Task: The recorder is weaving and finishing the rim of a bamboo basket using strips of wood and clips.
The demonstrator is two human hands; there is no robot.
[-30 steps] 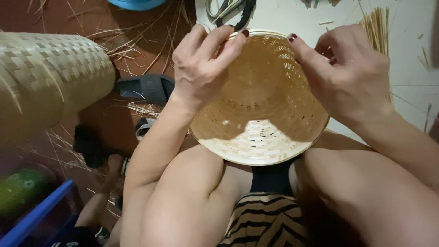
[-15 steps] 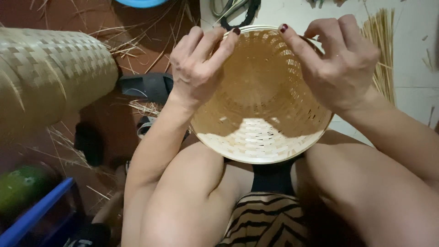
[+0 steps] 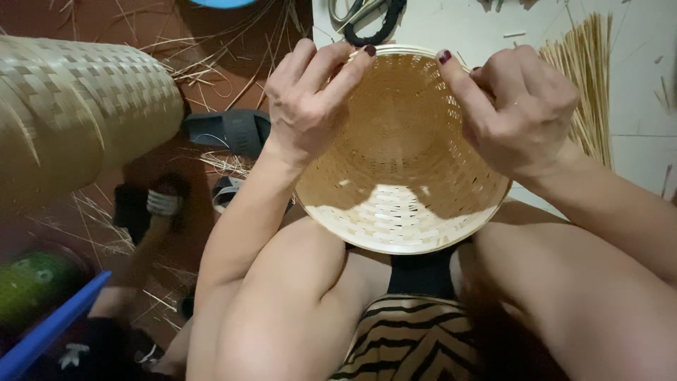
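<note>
I see my left hand (image 3: 310,99) closed over the far-left rim of the woven bamboo basket (image 3: 402,169), fingers curled across the edge with the tips reaching inward. My right hand (image 3: 518,113) pinches the far-right rim, thumb pressed on the inside of the wall and the other fingers folded behind it. Between the two grips a short stretch of the far rim shows bare. The basket sits between both hands and below them in the view, resting over my knees, its near rim touching my thighs. Its mouth opens straight up toward the camera, so I look down into the bowl and onto the round woven bottom; being round, it has no long axis that I can tell apart from its upright centre line. Beyond the far rim, a pair of scissors with black handles (image 3: 367,17) lies on the pale floor. To the right, a bundle of thin bamboo strips (image 3: 589,77) runs away from me. On the left lies a large woven bamboo cylinder (image 3: 77,120) on its side, with dark sandals (image 3: 229,130) near it and loose strips scattered about.
</note>
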